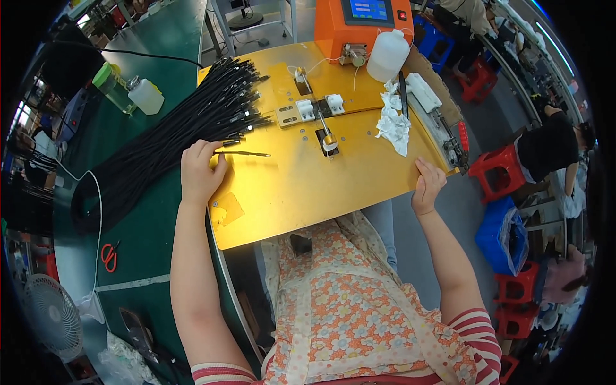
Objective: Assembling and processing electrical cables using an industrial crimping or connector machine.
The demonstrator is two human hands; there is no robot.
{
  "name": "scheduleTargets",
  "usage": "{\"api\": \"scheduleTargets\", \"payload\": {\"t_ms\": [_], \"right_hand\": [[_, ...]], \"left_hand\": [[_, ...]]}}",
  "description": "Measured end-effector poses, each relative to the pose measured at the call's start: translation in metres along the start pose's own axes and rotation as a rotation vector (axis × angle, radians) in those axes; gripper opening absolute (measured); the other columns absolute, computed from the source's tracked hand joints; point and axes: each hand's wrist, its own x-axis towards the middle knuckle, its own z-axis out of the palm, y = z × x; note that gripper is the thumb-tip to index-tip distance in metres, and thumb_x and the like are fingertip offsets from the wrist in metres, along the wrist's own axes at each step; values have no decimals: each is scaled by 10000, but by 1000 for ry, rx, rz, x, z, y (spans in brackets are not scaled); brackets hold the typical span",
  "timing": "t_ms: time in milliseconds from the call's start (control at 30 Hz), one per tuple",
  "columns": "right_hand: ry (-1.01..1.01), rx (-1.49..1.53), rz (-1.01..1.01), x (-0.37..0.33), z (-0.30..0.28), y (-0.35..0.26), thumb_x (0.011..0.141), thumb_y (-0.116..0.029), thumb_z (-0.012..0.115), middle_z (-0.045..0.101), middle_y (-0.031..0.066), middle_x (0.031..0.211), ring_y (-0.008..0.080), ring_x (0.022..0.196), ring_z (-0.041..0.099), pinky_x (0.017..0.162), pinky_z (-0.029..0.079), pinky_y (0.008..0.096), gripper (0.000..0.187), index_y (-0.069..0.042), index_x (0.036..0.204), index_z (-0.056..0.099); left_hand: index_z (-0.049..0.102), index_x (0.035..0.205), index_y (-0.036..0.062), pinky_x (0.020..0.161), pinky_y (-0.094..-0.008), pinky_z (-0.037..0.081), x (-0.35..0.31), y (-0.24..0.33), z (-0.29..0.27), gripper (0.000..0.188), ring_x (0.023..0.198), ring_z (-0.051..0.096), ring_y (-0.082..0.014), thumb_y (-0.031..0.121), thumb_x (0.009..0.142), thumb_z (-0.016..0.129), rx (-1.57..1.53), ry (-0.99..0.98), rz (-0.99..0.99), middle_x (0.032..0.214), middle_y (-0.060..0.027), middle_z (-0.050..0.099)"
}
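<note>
My left hand is at the left edge of the yellow metal plate, fingers closed on a thin black cable whose tip points right over the plate. Just beyond that hand lies a thick bundle of black cables, their metal-tipped ends resting on the plate. At the plate's right edge, my right hand rests with loosely bent fingers, holding nothing that I can see. Mid-plate sits a fixture with white blocks and a metal rod with a brass-coloured tip.
An orange machine with a screen stands at the back, beside a white plastic bottle. Crumpled white tissue lies on the plate's right. Red scissors and a small fan are on the left. People sit at right.
</note>
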Motion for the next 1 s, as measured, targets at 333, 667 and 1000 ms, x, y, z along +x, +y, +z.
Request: {"api": "scheduleTargets", "payload": {"t_ms": [333, 667, 1000], "right_hand": [[-85, 62, 134, 7, -13, -23, 787, -50, 542, 632, 63, 1101, 254, 1007, 503, 916, 332, 373, 265, -65, 1029, 649], [-589, 873, -92, 196, 24, -128, 726, -28, 704, 589, 111, 881, 270, 777, 573, 688, 465, 356, 276, -39, 990, 625], [-653, 1008, -213, 202, 71, -103, 749, -62, 713, 600, 98, 797, 275, 728, 606, 624, 487, 353, 176, -41, 907, 637]], "left_hand": [[671, 928, 46, 718, -353, 459, 3, 19, -12, 256, 808, 581, -252, 27, 684, 748, -51, 105, 100, 927, -78, 626], [681, 935, 42, 532, -347, 444, 88, 85, 22, 266, 598, 554, -230, 65, 680, 754, -343, -97, 250, 679, -65, 546], [652, 960, 50, 525, -333, 464, 109, 89, 54, 275, 619, 576, -227, 117, 715, 758, -552, -252, 151, 719, -56, 558]]}}
